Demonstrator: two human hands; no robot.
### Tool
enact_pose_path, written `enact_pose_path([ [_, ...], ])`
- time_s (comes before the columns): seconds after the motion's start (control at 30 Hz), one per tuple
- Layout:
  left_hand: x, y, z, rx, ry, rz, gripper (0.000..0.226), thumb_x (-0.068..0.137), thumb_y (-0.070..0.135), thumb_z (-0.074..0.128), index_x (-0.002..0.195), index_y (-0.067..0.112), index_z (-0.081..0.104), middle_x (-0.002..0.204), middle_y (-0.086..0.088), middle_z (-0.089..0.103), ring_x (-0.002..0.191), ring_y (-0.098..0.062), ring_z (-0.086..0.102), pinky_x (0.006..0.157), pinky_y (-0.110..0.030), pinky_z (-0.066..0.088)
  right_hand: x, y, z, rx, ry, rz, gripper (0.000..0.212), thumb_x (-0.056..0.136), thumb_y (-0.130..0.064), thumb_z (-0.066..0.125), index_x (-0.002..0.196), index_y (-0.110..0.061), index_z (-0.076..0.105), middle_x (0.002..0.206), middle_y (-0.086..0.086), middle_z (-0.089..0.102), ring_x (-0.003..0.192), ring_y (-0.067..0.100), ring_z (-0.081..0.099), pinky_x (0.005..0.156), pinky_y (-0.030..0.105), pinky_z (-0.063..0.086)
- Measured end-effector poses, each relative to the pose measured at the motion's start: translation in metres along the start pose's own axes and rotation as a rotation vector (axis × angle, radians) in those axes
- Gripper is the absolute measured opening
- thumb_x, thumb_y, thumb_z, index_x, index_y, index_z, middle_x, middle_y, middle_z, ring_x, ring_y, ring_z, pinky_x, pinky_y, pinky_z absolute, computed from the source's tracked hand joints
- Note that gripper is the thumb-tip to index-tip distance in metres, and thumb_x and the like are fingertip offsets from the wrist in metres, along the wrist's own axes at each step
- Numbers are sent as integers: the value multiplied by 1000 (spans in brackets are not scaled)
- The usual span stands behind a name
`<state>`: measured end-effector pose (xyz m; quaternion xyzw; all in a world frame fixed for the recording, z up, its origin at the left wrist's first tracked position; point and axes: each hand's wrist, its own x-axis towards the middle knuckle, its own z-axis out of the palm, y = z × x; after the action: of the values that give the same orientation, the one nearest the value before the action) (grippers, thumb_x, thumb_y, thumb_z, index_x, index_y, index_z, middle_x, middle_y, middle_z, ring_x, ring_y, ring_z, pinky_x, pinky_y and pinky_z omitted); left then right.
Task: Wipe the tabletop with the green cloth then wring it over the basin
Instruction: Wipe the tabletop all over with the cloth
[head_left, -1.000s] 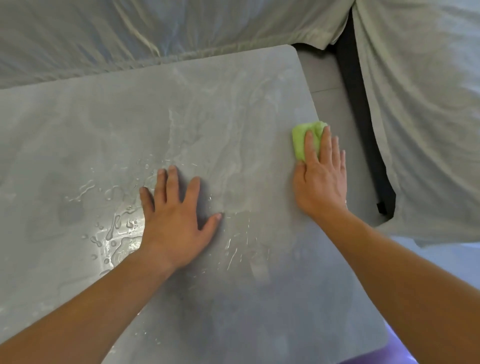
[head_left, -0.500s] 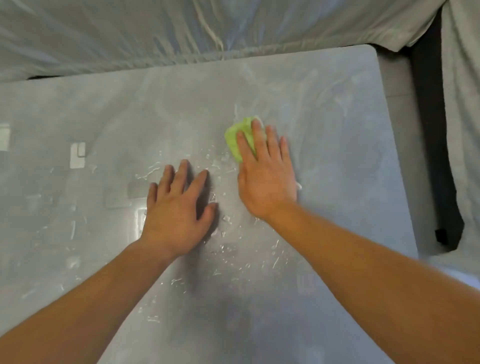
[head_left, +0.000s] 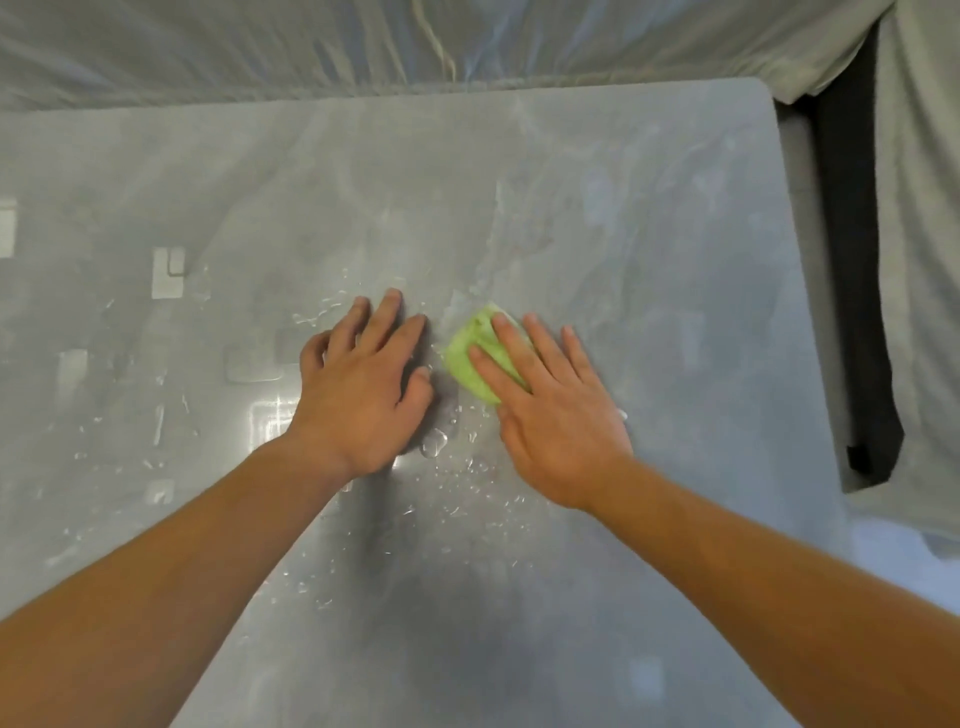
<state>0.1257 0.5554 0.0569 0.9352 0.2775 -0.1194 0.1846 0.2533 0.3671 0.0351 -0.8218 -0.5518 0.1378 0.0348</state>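
We see both hands flat on the grey counter (head_left: 649, 270), near its middle. Our right hand (head_left: 556, 410) presses the green cloth (head_left: 470, 358) down against the wet surface; its fingers (head_left: 511, 345) lie spread and nearly straight across the cloth, holding it by pressure from above rather than by a closed grip. The cloth is bunched into a small wad, with its left and far parts showing past the fingertips.

Our left hand (head_left: 363, 384) rests palm down just beside the cloth, its thumb close to the wad but apart from it. Its fingers are open and slightly fanned, holding nothing.

Water drops (head_left: 441, 447) and thin streaks lie on the counter between and below the two hands, and more scatter toward the left. Pale sheeting (head_left: 260, 47) covers what lies beyond the far edge, and a similar sheet hangs on the right, with a dark gap (head_left: 857, 312) in it.
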Motion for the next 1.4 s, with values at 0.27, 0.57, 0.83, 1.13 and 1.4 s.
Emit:
enact_pose_path([
  [0.27,-18,20,7,-61,27,76,57,92,49,28,143,27,42,165,-8,14,152,-29,3,120,-49,-1,-18,2,1,74,113,366,60,101,-34,31,159,-26,17,169,7,4,154,36,7,124,53,8],
  [0.57,-55,44,24,-36,-49,251,55,93,44,32,143,24,44,164,-10,16,152,-28,3,121,-50,4,-84,51,-1,106,82,606,59,105,-35,31,159,-33,10,169,1,-3,155,29,-1,125,44,-5],
  [0.83,-75,62,42,50,-100,248,55,98,48,37,148,27,35,166,-11,4,152,-31,-7,119,-58,1,-110,41,1,107,11,540,59,105,-35,32,160,-32,10,169,1,-7,155,28,-5,125,46,-3],
  [1.13,-75,65,47,79,-88,238,56,95,54,35,146,30,34,165,-14,5,151,-34,-6,119,-60,1,-102,110,-12,129,25,457,58,104,-34,30,158,-38,11,169,-3,-3,155,26,0,126,44,-1],
  [1.4,-76,62,45,46,-77,253,57,96,50,39,148,29,33,165,-12,6,152,-31,-4,120,-55,-1,-180,49,11,155,90,708,61,101,-36,28,159,-32,10,169,3,0,155,29,2,125,42,0],
])
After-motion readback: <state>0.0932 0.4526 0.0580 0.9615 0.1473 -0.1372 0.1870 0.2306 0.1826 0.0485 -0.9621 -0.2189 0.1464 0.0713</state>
